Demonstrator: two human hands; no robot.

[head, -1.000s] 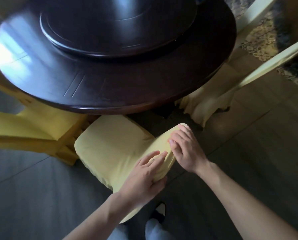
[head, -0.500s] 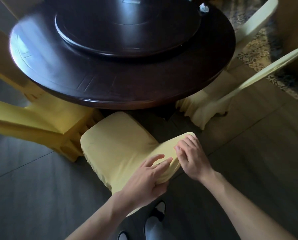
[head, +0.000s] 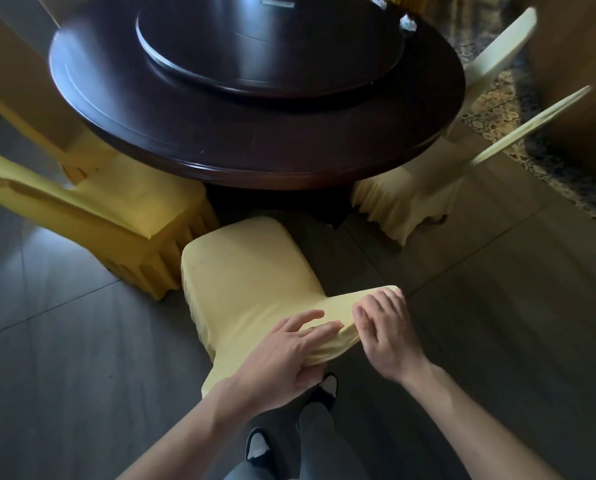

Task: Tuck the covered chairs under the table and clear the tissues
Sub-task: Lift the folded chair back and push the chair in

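A chair in a pale yellow cover (head: 244,271) stands in front of me, its seat just short of the rim of the round dark table (head: 289,147). My left hand (head: 282,355) grips the top of its backrest from the left. My right hand (head: 386,330) rests on the same top edge from the right, fingers curled over the cloth. Crumpled white tissues (head: 408,23) lie on the table's far right edge, beside the dark turntable (head: 268,46).
A darker yellow covered chair (head: 109,209) stands at the left, close against the one I hold. A cream covered chair (head: 414,195) stands at the right, seat partly under the table. A patterned carpet (head: 497,109) lies beyond it. My shoes (head: 324,389) are behind the chair.
The view has pulled back from the table and the chair's seat now shows whole, clear of the rim. Both hands stay on the backrest top.
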